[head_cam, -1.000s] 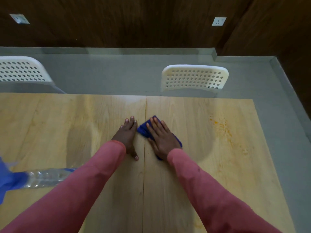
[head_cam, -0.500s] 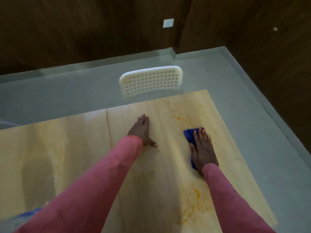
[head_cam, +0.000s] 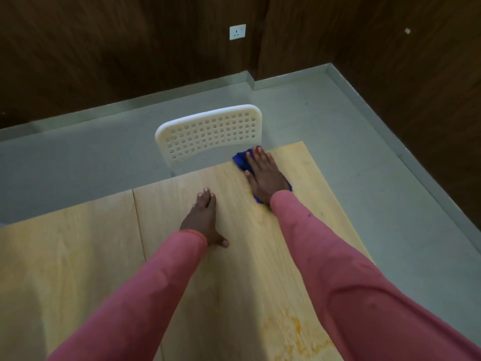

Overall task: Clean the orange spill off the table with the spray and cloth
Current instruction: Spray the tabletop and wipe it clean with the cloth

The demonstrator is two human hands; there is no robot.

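— What's closest to you?

— My two pink sleeves (head_cam: 338, 269), running up from the bottom edge. Between them, near the front of the bench (head_cam: 65, 256), an orange spill (head_cam: 291, 332) is smeared over the pale wood, partly hidden under my right forearm.

— And your left hand?

— My left hand (head_cam: 204, 220) lies flat on the bench, palm down, fingers straight and close together, thumb splayed out to the right. It holds nothing. Just to its left a seam (head_cam: 139, 230) runs between two boards of the bench top.

— Where is the cloth?

— Further out, at the far edge of the bench. My right hand (head_cam: 265, 175) presses flat on the blue cloth (head_cam: 240, 160), fingers straight and together, not curled round it. The cloth peeks out beyond my fingertips on the left and again beside my wrist on the right. A few faint orange specks sit on the wood just left of that hand.

— The spray?

— I can't see it from here.

— What lies beyond the bench?

— A white perforated chair (head_cam: 210, 134), its back right against the far edge, just left of the cloth. Behind it is grey floor (head_cam: 78, 157), then a dark wood-panelled wall (head_cam: 104, 48) with a white socket (head_cam: 237, 32).
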